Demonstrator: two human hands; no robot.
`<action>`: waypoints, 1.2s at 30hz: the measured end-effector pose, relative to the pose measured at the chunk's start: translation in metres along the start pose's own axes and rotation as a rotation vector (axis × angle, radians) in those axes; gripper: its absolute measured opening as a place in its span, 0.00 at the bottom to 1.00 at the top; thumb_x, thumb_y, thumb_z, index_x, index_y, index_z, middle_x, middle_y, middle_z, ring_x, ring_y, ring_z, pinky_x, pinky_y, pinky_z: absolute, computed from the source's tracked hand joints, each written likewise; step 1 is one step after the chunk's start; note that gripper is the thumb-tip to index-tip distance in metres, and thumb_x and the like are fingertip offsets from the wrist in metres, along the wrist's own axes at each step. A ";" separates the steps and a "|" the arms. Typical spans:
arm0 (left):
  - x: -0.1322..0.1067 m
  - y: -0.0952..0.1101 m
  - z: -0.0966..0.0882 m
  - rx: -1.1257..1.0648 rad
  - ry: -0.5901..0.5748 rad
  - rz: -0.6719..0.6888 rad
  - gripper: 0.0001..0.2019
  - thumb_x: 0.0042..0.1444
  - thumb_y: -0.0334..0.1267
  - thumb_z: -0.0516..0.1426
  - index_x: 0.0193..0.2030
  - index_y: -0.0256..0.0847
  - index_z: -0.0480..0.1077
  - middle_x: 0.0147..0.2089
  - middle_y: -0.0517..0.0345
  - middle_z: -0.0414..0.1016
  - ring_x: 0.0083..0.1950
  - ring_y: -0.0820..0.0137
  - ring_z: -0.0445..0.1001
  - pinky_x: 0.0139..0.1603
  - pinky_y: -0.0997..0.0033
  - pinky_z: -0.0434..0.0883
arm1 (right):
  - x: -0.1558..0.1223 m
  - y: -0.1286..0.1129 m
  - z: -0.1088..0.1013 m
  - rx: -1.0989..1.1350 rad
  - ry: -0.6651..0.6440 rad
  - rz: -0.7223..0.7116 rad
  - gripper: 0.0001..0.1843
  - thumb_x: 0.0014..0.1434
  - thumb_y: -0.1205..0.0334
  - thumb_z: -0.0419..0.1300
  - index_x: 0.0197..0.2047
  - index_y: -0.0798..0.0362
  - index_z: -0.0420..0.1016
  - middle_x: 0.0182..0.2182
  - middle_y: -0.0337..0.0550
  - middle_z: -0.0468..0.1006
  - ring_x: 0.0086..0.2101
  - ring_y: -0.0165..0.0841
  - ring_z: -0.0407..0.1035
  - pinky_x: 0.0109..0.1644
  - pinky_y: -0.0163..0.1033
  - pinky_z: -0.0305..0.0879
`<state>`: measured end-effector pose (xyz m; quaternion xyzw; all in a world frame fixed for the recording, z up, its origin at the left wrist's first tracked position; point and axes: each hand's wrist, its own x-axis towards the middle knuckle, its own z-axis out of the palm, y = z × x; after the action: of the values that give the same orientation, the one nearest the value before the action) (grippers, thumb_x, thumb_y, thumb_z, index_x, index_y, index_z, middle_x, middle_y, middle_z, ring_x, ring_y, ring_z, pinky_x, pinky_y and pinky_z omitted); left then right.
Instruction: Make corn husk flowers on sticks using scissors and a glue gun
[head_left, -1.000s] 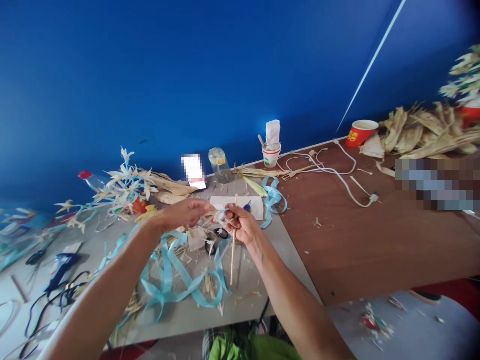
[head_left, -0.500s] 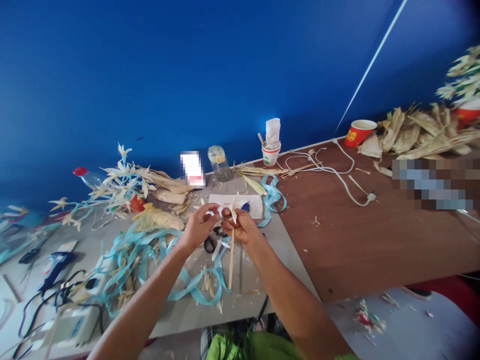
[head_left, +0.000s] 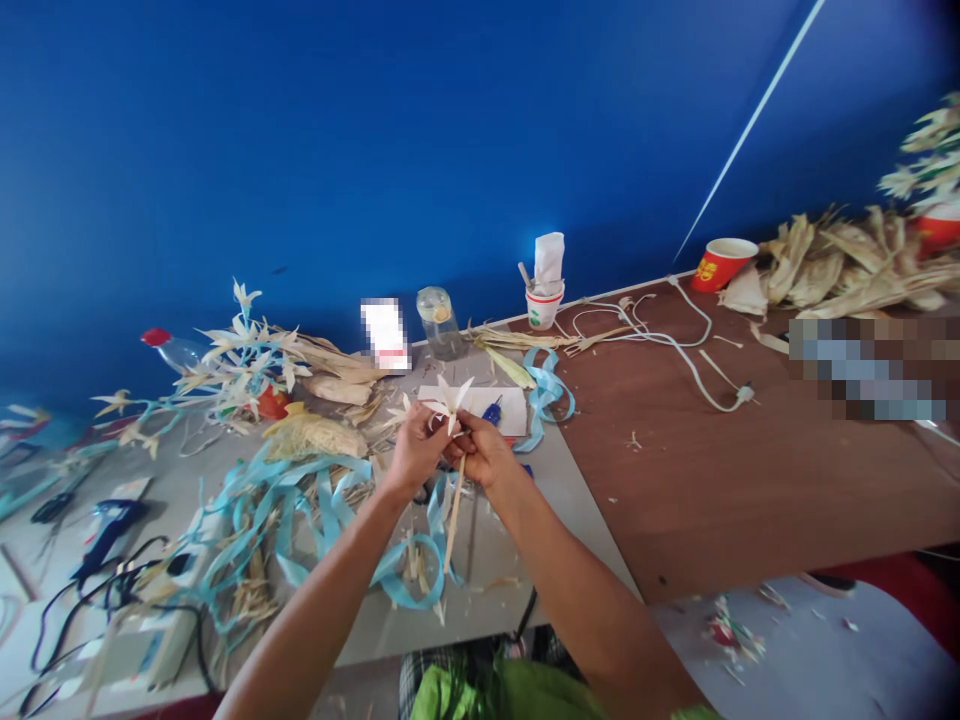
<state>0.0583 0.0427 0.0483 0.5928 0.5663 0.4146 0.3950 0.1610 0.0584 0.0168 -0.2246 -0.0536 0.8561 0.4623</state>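
Between my two hands stands a pale husk flower (head_left: 450, 400) with pointed petals spread outward. A thin stick (head_left: 454, 515) runs down beneath it. My left hand (head_left: 417, 447) pinches the flower at its base from the left. Closed around the top of the stick, just under the petals, is my right hand (head_left: 484, 449). The fingers of both hands meet there, so the exact join is hidden. Behind them lies a white sheet (head_left: 510, 405) with a small blue object (head_left: 492, 411) on it. Light-blue ribbon (head_left: 409, 580) loops over the table below my hands.
To the left are a flower arrangement (head_left: 247, 365), a blue glue gun (head_left: 109, 530) and a power strip (head_left: 154, 645) with black cords. A glass jar (head_left: 440, 325), a paper cup (head_left: 543, 308) and a red cup (head_left: 724, 265) line the wall. Dried husks (head_left: 832, 260) lie at right.
My left hand has moved right, against the flower and my right hand. The petals now stand spread and upright, and the stick's lower end has swung left.
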 end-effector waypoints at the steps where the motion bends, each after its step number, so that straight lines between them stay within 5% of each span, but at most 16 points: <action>1: 0.000 0.002 -0.001 -0.020 -0.002 0.012 0.10 0.48 0.45 0.58 0.30 0.40 0.66 0.30 0.58 0.68 0.30 0.72 0.69 0.29 0.72 0.68 | -0.001 0.000 0.001 0.021 0.009 0.012 0.14 0.55 0.60 0.59 0.21 0.54 0.64 0.07 0.27 0.54 0.10 0.20 0.42 0.16 0.28 0.48; 8: 0.007 0.009 -0.021 0.074 0.024 0.050 0.10 0.50 0.44 0.56 0.32 0.39 0.68 0.28 0.59 0.69 0.32 0.71 0.69 0.34 0.72 0.67 | -0.009 -0.007 0.007 0.078 0.075 0.004 0.08 0.54 0.61 0.59 0.29 0.57 0.71 0.21 0.39 0.75 0.11 0.16 0.40 0.15 0.27 0.47; 13: 0.017 0.010 -0.041 0.403 0.057 0.109 0.11 0.49 0.43 0.55 0.34 0.37 0.69 0.27 0.59 0.69 0.27 0.73 0.66 0.29 0.74 0.63 | -0.009 -0.016 0.003 0.082 0.099 -0.087 0.10 0.55 0.58 0.58 0.28 0.57 0.71 0.20 0.39 0.75 0.11 0.16 0.41 0.15 0.28 0.47; 17: 0.028 0.033 -0.052 0.609 0.072 0.194 0.12 0.49 0.42 0.54 0.34 0.36 0.70 0.28 0.57 0.71 0.28 0.72 0.66 0.31 0.73 0.63 | -0.009 -0.019 0.001 0.085 0.076 -0.097 0.10 0.54 0.59 0.58 0.26 0.57 0.70 0.19 0.39 0.75 0.11 0.17 0.40 0.15 0.28 0.44; 23: 0.061 0.054 -0.059 0.699 -0.147 0.218 0.13 0.48 0.43 0.54 0.32 0.34 0.71 0.28 0.56 0.73 0.29 0.71 0.67 0.31 0.73 0.63 | -0.010 -0.018 0.001 0.084 0.075 -0.128 0.08 0.53 0.62 0.58 0.27 0.58 0.71 0.19 0.38 0.75 0.11 0.17 0.41 0.16 0.29 0.44; 29: 0.091 0.025 -0.060 0.890 -0.383 0.254 0.13 0.48 0.43 0.54 0.32 0.35 0.72 0.30 0.53 0.74 0.31 0.67 0.70 0.35 0.70 0.65 | -0.009 -0.018 0.004 0.087 0.111 -0.124 0.06 0.52 0.64 0.58 0.26 0.58 0.71 0.17 0.37 0.74 0.10 0.17 0.41 0.16 0.29 0.44; 36: 0.100 0.005 -0.066 0.797 -0.523 0.123 0.12 0.42 0.44 0.57 0.29 0.37 0.72 0.29 0.56 0.75 0.31 0.67 0.70 0.36 0.70 0.66 | -0.010 -0.020 0.005 0.089 0.098 -0.126 0.07 0.52 0.65 0.58 0.25 0.58 0.71 0.17 0.37 0.74 0.10 0.17 0.41 0.15 0.29 0.44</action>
<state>-0.0001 0.1420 0.0804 0.8149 0.5265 0.0248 0.2410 0.1786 0.0619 0.0309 -0.2416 -0.0069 0.8150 0.5267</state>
